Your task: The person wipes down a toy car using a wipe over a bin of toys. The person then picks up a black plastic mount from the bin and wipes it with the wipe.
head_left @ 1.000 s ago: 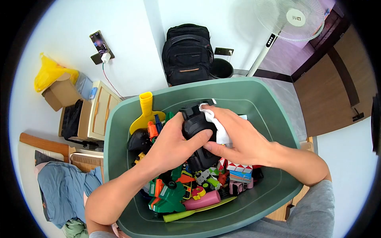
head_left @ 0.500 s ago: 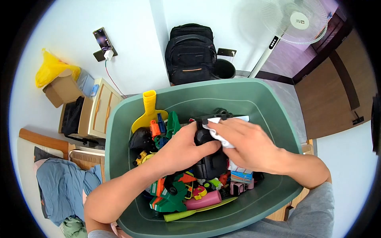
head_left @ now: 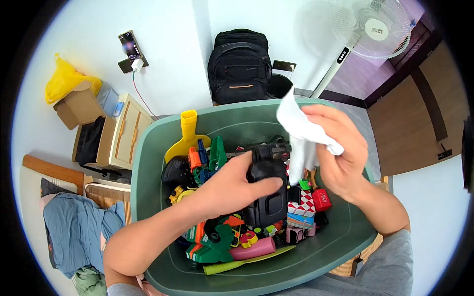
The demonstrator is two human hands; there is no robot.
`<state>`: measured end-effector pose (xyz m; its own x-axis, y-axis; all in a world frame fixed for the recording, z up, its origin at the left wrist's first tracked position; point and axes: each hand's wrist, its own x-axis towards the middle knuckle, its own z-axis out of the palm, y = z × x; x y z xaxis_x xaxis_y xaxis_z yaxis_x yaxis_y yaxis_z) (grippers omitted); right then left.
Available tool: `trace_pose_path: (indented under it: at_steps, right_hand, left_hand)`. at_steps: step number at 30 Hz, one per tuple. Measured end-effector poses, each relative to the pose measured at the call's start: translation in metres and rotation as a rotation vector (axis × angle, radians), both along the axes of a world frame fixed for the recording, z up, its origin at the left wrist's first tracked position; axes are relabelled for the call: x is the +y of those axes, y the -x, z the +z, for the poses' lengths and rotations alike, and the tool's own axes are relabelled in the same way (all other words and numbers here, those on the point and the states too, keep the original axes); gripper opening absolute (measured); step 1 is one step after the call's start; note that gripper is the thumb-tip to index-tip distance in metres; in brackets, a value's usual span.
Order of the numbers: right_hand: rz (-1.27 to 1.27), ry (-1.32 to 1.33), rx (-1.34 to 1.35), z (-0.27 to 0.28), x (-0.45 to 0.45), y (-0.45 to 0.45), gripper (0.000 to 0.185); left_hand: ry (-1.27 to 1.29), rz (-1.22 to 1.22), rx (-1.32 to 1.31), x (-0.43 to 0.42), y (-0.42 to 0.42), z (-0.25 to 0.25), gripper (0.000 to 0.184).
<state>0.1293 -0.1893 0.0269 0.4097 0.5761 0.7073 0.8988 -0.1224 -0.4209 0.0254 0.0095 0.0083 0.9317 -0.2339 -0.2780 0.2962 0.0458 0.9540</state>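
Note:
My left hand [head_left: 239, 185] is wrapped around a black plastic object [head_left: 266, 197] with rounded, moulded panels; its exact kind is unclear. It is over the heap of toys in a large green tub [head_left: 340, 121]. My right hand [head_left: 343, 148] pinches a thin white cloth [head_left: 301, 123], raised at the tub's right side and apart from the black object. The cloth hangs down in folds. Below it are a red-and-white checked block [head_left: 302, 203] and a small red box [head_left: 322, 200].
A yellow toy shovel [head_left: 188, 133] leans at the tub's back left. Green-orange toy pieces, a pink cylinder [head_left: 254, 249] and a lime-green bat-like piece [head_left: 247, 264] lie near the front. Beyond the tub stand a black backpack [head_left: 240, 69] and a white fan [head_left: 375, 32].
My right hand has lifted the white cloth off the black object, moving up and right. The cloth now hangs loose. My left hand still holds the black object, which has shifted slightly right.

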Motion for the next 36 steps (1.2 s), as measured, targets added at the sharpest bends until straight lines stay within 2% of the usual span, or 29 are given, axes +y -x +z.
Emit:
trace_pose_path:
  at_steps: [3, 5, 7, 11, 13, 18, 20, 27, 29, 33, 35, 36]
  right_hand:
    - [0.15, 0.158, 0.035, -0.005, 0.007, 0.005, 0.04]
    - [0.318, 0.251, 0.174, -0.015, 0.009, 0.014, 0.054]
    - [0.374, 0.245, 0.341, -0.016, 0.012, 0.017, 0.054]
    - [0.439, 0.231, 0.361, -0.016, 0.01, 0.003, 0.044]
    - [0.351, 0.346, 0.5, -0.009, 0.012, 0.005, 0.037]
    - [0.229, 0.271, 0.523, -0.018, 0.012, 0.007, 0.026]
    - [0.113, 0.259, 0.385, -0.018, 0.011, 0.01, 0.022]
    - [0.064, 0.269, 0.283, -0.02, 0.011, 0.01, 0.021]
    - [0.045, 0.226, 0.175, -0.024, 0.014, 0.009, 0.016]
    - [0.072, 0.119, 0.131, -0.024, 0.017, 0.012, 0.014]
    - [0.064, 0.235, 0.356, -0.014, 0.011, 0.011, 0.017]
    - [0.026, 0.24, 0.571, -0.015, 0.01, 0.01, 0.019]
  left_hand:
    - [-0.131, -0.111, -0.014, -0.002, 0.004, -0.002, 0.046]
    - [-0.153, -0.107, -0.026, 0.0, 0.003, 0.001, 0.046]
    - [-0.194, -0.098, -0.05, 0.003, 0.002, 0.004, 0.047]
    - [-0.174, -0.04, -0.159, 0.001, 0.003, -0.009, 0.045]
    - [-0.208, -0.055, -0.116, 0.003, 0.002, -0.005, 0.044]
    - [-0.158, -0.071, -0.063, 0.001, -0.001, -0.009, 0.041]
    - [-0.213, -0.132, 0.0, 0.001, -0.002, -0.004, 0.044]
    - [-0.255, -0.142, 0.024, 0.003, -0.002, 0.001, 0.043]
    - [-0.252, -0.114, 0.015, 0.002, -0.002, 0.001, 0.043]
    - [-0.251, -0.097, -0.007, 0.004, -0.002, 0.004, 0.041]
    - [-0.331, -0.132, 0.013, 0.006, -0.003, 0.007, 0.041]
    - [-0.331, -0.129, 0.014, 0.006, -0.002, 0.004, 0.041]
